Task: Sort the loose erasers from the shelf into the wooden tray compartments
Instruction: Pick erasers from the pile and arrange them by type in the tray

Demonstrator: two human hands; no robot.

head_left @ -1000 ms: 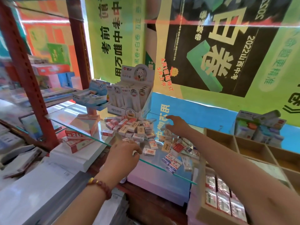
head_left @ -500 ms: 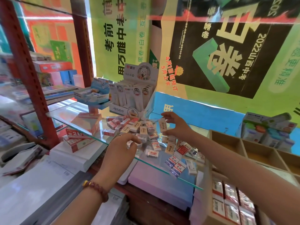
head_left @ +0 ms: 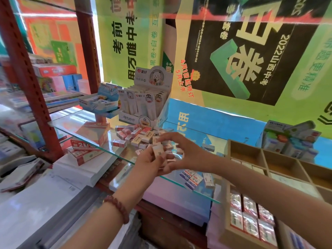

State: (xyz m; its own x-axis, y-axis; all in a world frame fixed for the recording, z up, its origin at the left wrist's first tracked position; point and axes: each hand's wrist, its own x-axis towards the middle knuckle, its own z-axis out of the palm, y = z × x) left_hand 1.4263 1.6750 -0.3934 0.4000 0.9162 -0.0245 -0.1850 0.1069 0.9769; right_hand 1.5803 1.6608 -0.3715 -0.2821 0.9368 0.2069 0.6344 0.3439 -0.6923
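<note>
The loose erasers [head_left: 139, 134] lie in a jumbled heap near the middle of the glass shelf [head_left: 71, 126], small blocks in pink, red and cream paper sleeves, tumbled at all angles. A few blue-and-white erasers [head_left: 192, 178] lie flat and apart from the heap, close to the shelf's front edge toward its right corner. One cream eraser [head_left: 158, 150] stands upright above that edge, pinched in the left hand [head_left: 149, 160]. The wooden tray [head_left: 230, 148] sits at the shelf's right end (pale wood, thin dividers); its near compartments hold pink-wrapped erasers [head_left: 249, 220] packed flat in rows.
</note>
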